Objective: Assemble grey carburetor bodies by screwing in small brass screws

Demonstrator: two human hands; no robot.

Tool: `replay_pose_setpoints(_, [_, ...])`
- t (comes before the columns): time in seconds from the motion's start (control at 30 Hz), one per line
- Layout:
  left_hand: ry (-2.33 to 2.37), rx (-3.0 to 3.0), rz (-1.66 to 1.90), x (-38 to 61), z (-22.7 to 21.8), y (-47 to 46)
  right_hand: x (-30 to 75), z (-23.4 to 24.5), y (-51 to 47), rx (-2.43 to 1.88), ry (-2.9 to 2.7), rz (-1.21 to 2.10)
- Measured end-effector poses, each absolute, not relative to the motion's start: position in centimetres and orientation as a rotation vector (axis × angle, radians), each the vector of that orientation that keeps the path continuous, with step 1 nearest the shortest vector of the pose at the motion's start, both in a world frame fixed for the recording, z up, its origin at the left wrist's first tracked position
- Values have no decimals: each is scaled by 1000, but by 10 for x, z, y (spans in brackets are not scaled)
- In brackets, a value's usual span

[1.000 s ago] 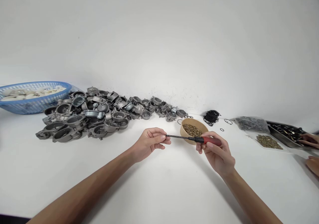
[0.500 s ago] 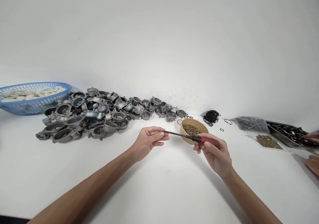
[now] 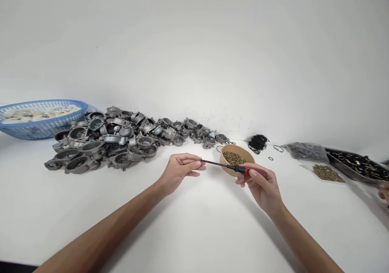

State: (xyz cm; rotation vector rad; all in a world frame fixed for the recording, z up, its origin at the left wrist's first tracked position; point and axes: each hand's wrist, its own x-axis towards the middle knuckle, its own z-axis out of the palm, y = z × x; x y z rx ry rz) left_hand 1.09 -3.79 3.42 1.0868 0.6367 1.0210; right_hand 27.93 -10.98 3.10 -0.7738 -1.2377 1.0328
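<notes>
In the head view, my right hand grips the red and black handle of a screwdriver, whose dark shaft points left. At the tip, the thumb and fingers of my left hand are pinched together, touching the shaft's end. Whatever small thing they may hold there is hidden. Behind the screwdriver stands a round tan bowl with many small brass-coloured screws in it. Both hands are above the white table.
Grey metal housings lie heaped at the left, beside a blue basket of whitish parts. Black rubber rings lie behind the bowl. Further right are a bag, brass parts, a metal tray and another person's hand.
My hands and the screwdriver have hardly moved. At the right edge, the other person's hand at the tray has gone from view, and their lower hand has shifted.
</notes>
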Motion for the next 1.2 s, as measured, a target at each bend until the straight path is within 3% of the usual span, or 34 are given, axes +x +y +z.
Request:
replay_pose_setpoints(0.73, [673, 1216, 1037, 17, 32, -36, 281, 29, -108, -756, -1242, 1051])
replay_pose_setpoints(0.9, [912, 1540, 1036, -15, 40, -48, 281, 29, -106, -763, -1261, 994])
replay_pose_setpoints(1.03, [1041, 1841, 930, -125, 38, -68, 279, 27, -104, -907, -1280, 780])
replay_pose_setpoints(1.2, [1221, 2474, 501, -207, 8, -65, 271, 15, -100, -1223, -1637, 190])
